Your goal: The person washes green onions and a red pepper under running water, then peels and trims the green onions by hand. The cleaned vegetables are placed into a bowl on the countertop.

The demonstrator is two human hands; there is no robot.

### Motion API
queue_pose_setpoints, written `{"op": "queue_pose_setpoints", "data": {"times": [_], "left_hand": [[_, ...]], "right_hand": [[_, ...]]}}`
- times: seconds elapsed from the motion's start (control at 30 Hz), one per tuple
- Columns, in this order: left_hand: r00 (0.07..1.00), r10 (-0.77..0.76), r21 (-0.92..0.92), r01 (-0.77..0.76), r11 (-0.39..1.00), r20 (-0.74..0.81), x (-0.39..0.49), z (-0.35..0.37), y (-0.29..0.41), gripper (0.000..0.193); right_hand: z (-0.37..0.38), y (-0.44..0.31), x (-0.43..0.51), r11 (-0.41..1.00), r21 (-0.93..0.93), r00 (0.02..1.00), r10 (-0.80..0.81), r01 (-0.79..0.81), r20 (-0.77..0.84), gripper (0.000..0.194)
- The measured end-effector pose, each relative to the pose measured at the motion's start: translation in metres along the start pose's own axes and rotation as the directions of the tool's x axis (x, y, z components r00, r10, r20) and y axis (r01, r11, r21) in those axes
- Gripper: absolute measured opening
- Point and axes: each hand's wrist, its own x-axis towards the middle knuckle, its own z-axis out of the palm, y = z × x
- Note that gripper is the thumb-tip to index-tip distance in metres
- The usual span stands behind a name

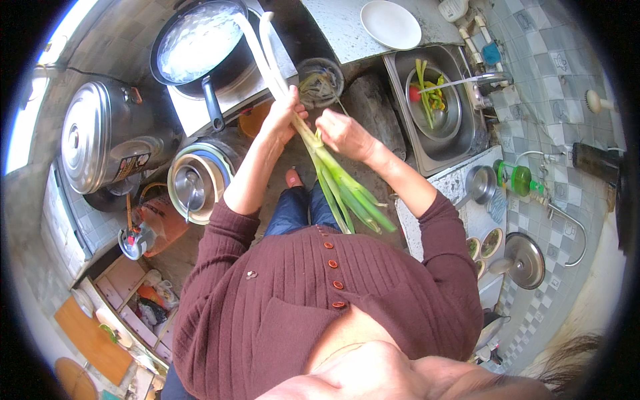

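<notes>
My left hand (286, 116) is wrapped around the stalks of large green onions (320, 142), held slantwise before my body. Their long white ends point up and away towards the stove, while the green leaves (352, 192) hang down near my waist. Close beside the stalks, my right hand (346, 135) has its fingers pinched at a thin outer strip where white turns to green. Its fingertips partly hide that strip. Beyond both hands, on the floor, stands a waste bin (342, 82) with pale peelings inside.
A black pan (159, 70) with whitish, steaming-looking contents sits on the stove, its handle (212, 102) towards me. Water runs from a tap (492, 78) into a metal bowl (442, 129) of vegetables in the sink (430, 157). Stacked basins (176, 192) stand left; a white plate (391, 25) lies on the counter.
</notes>
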Motion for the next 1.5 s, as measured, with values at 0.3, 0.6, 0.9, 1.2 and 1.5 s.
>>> {"op": "queue_pose_setpoints", "data": {"times": [0.3,0.6,0.9,1.2,1.5], "left_hand": [[0.968,0.201,-0.026,-0.200,0.980,0.152,0.002,0.006,-0.041,0.038],[0.820,0.567,0.064,-0.571,0.818,0.078,0.011,0.005,-0.044,0.036],[0.629,0.777,0.722,-0.539,0.434,0.003,0.002,-0.040,-0.058,0.028],[0.739,0.626,0.908,-0.403,0.115,0.249,-0.063,-0.169,-0.057,0.020],[0.763,0.613,0.921,-0.363,0.143,0.206,-0.121,-0.232,-0.152,0.014]], "right_hand": [[0.014,0.047,0.059,0.971,-0.056,0.947,0.214,-0.234,-0.239,0.007],[0.042,0.078,0.102,0.589,0.676,0.569,0.768,-0.443,-0.295,0.018],[-0.068,0.163,0.178,0.446,0.868,0.186,0.892,-0.218,-0.412,0.018],[-0.224,0.136,0.215,0.673,0.738,0.250,0.706,0.052,-0.662,0.013],[-0.189,0.056,0.235,0.538,0.824,0.510,0.666,0.177,-0.544,0.011]]}}
